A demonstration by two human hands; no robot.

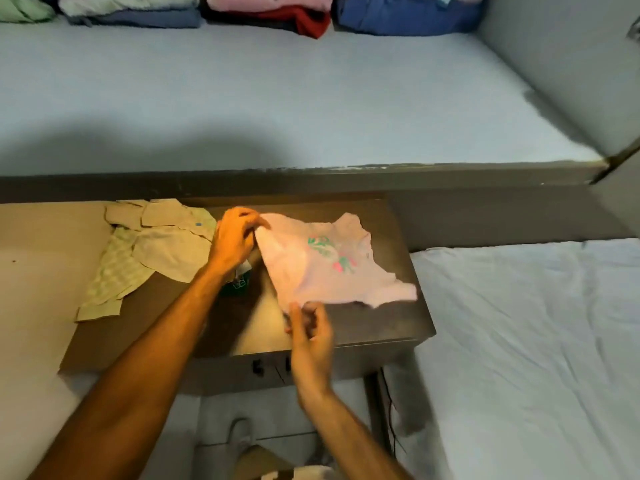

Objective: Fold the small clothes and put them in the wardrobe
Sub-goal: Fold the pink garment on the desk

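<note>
Folding stage: looks like the very start of it, the pink top is only being spread out, no fold made yet as far as I can judge.
Pink top (322, 268): small, with a green and pink print facing up, lying over the right half of the desk (374, 323), its far sleeve near the back edge and one sleeve reaching toward the right edge.
Left hand (232, 242): pinched shut on the top's far left edge, near the middle of the desk.
Right hand (309, 332): fingers closed on the hem by the front edge, a bit blurry though.
Next move: I'd guess it needs flattening, then sleeves in and halved.
Other clothes: a beige and checked garment (152, 244) sits crumpled on the desk's back left part, not folded.
Further out: folded piles (266, 12) line the far side of a pale blue surface (277, 91) behind the desk.
Wardrobe: can't see one from here.
</note>
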